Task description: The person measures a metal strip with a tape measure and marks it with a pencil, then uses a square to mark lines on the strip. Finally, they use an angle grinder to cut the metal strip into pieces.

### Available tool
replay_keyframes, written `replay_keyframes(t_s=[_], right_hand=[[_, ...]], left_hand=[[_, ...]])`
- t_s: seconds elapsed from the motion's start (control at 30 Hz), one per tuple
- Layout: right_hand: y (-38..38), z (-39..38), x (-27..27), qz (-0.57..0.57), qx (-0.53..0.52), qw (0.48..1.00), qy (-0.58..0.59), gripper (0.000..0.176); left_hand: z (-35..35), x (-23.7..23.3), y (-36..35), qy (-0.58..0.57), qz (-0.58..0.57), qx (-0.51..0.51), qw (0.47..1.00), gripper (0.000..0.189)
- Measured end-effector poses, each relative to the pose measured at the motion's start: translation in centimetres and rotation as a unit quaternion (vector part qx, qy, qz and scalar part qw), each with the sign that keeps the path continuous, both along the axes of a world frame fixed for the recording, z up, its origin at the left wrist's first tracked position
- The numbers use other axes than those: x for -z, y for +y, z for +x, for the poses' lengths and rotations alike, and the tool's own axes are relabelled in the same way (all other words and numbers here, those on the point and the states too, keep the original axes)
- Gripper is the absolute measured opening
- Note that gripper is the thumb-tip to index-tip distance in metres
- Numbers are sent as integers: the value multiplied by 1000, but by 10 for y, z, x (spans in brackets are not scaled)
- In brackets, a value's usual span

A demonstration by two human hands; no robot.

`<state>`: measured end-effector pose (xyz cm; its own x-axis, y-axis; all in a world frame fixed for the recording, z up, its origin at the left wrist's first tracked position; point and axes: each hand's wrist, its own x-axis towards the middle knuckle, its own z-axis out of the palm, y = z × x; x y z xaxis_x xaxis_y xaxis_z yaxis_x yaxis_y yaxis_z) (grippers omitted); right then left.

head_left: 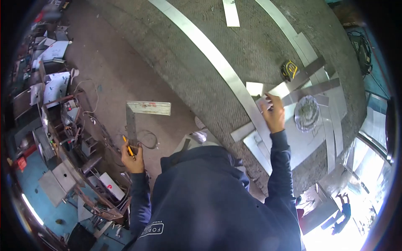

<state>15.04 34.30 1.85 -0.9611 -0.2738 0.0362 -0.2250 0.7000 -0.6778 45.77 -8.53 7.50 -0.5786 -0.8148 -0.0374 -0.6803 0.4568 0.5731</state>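
Note:
My left hand is closed around an orange pencil and the lower end of the dark blade of a try square, whose pale metal stock points right. My right hand is over the long curved metal strip, with bent fingers apart at a small metal piece. What lies under its fingertips is partly hidden. Dark flat bars extend to the right of that hand. Beside them is a round, plastic-wrapped object. A black and yellow tape measure lies above the bars.
A second curved strip and a short loose strip lie on the textured surface. Metal scraps and a rack stand at the left, with a thin cable on the floor. Another person is at the lower right.

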Motion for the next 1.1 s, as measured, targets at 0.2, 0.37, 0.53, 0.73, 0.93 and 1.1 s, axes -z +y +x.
replay_keyframes(t_s=[0.2,0.37,0.53,0.73,0.93,1.1], right_hand=[[-79,-21,-5,115,-51,992,7,59],[-91,-27,1,107,-59,992,-37,54],[-104,-27,-17,130,-79,981,-117,55],[-100,-23,-12,164,-121,979,-3,61],[-91,-47,-8,-44,-88,955,-280,54],[-65,-76,-31,-355,-125,706,-600,91]], left_hand=[[-90,-32,19,1,-55,122,991,43],[-133,-8,41,33,-34,200,979,48],[-167,8,74,85,47,311,945,53],[-147,15,82,96,63,302,946,54],[-144,4,77,104,35,294,949,51],[-171,11,95,114,88,338,930,52]])
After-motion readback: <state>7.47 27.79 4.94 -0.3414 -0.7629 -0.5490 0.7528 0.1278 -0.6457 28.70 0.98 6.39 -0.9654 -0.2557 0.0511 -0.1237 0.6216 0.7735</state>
